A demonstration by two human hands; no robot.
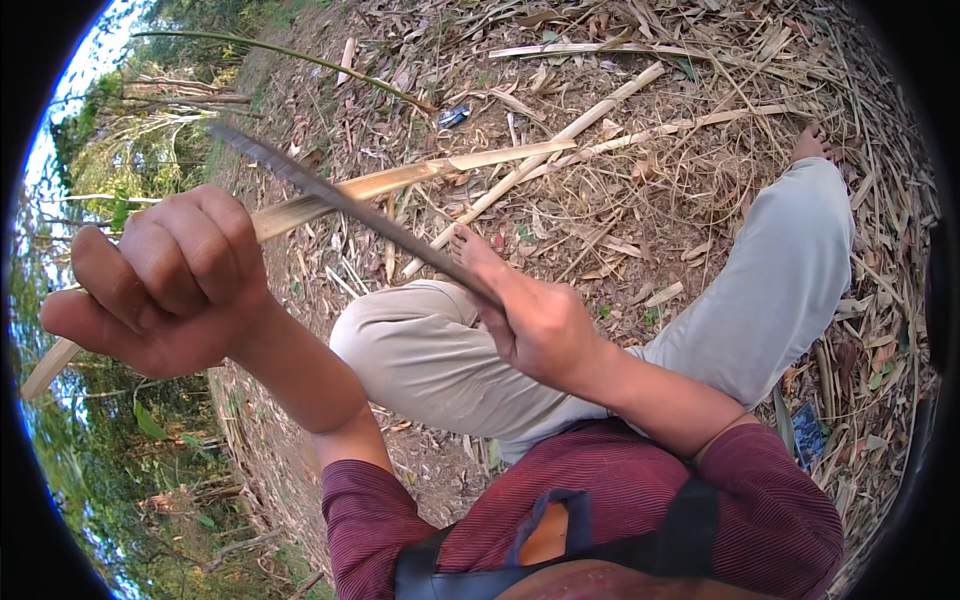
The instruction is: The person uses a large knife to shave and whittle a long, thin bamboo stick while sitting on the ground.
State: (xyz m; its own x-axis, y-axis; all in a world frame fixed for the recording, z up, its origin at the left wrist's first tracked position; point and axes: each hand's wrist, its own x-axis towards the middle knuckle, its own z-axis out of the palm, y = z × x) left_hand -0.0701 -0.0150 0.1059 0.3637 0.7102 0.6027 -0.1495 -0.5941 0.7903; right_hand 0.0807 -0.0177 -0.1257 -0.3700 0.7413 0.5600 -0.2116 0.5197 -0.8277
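Observation:
My left hand [165,280] is closed around a long pale bamboo strip [400,178], held up at the left of the view; the strip runs from the lower left past my fist toward the upper right. My right hand [535,320] grips the handle of a long dark knife [330,195]. The blade slants up and to the left and crosses over the bamboo strip near my left hand. Both forearms come from dark red sleeves at the bottom.
I sit on bare ground with legs in light trousers [430,360]; bare feet [810,145] point outward. Split bamboo strips [560,135], dry leaves and husks litter the ground ahead. A green bamboo stem [300,55] arcs at the upper left. Trees stand at the left.

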